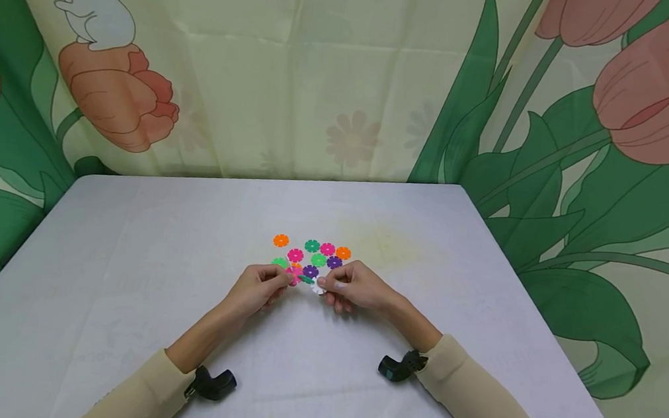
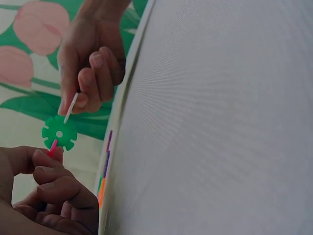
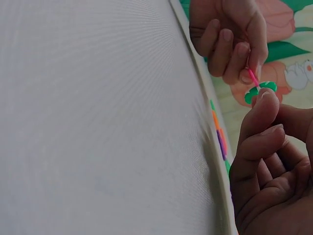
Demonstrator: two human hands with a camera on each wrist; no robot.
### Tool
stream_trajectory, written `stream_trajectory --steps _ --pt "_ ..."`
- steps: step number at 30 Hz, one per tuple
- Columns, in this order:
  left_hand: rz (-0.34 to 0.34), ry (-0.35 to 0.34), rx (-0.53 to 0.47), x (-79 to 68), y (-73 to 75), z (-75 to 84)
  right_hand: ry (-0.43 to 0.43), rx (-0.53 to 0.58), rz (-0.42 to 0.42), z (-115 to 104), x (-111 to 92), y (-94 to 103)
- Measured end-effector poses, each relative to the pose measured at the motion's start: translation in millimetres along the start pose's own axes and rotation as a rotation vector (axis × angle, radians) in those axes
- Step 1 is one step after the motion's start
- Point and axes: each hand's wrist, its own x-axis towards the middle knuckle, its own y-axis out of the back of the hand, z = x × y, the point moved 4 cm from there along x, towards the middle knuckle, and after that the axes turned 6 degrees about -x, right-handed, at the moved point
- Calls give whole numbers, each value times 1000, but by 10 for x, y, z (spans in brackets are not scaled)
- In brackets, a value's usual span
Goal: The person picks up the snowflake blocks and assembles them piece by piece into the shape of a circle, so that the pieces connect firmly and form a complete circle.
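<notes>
My left hand (image 1: 257,288) pinches a pink notched disc (image 1: 295,276) between thumb and forefinger. Opposite it, my right hand (image 1: 363,286) pinches a white notched disc (image 1: 318,288) in the same way. Between the two sits a dark green notched disc (image 2: 67,132) with a hole in its middle. In the left wrist view the pink and white discs appear edge-on, meeting opposite sides of the green one at its notches. The right thumb covers part of the green disc (image 3: 252,95) in the right wrist view. Both hands are held close together over the table.
Just beyond the hands, several loose notched discs lie on the white-covered table (image 1: 126,270), among them an orange disc (image 1: 280,240), a purple disc (image 1: 334,262) and a light green disc (image 1: 319,259). A printed curtain (image 1: 323,68) hangs behind the far edge.
</notes>
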Motion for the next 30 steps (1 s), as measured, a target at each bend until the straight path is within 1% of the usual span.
stream_trajectory --steps 7,14,30 --pt "7 8 -2 11 -18 -4 12 -12 -2 24 10 10" --pt "1 5 -7 15 -16 -11 3 -17 -3 28 12 10" --pt "0 18 -14 18 -13 -35 22 5 -12 28 26 -5"
